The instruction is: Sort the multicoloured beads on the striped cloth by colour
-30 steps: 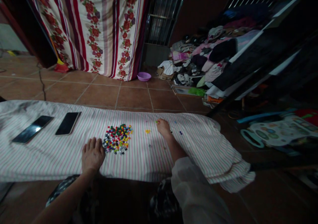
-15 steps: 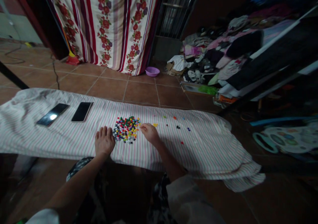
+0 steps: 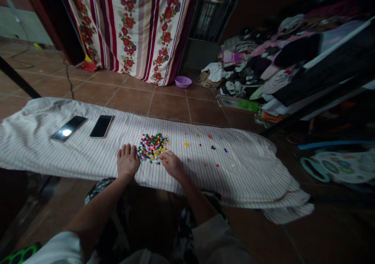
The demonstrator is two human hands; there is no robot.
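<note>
A dense pile of small multicoloured bead-like pieces (image 3: 152,143) lies on the striped cloth (image 3: 252,178). My left hand (image 3: 128,163) rests flat at the pile's left edge, fingers stretched forward. At the lower right edge of the pile, my right hand (image 3: 172,165) has its fingertips pinched together; whatever is between them is too small to make out. Sorted by colour, little groups are spread to the right: yellow pieces (image 3: 186,144), black pieces (image 3: 213,147), dark blue pieces (image 3: 225,150), an orange piece (image 3: 209,136), a green piece (image 3: 197,135) and a red piece (image 3: 217,165).
Two phones lie on the cloth at the left, one with a bright reflection (image 3: 68,128) and one dark (image 3: 101,126). Beyond are a purple basin (image 3: 183,82) on the tiled floor, a floral curtain (image 3: 143,29) and a heap of clothes (image 3: 252,65).
My right hand has moved from the pile's right side down to its lower right edge. My left hand stays beside the pile. The whole view has shifted slightly.
</note>
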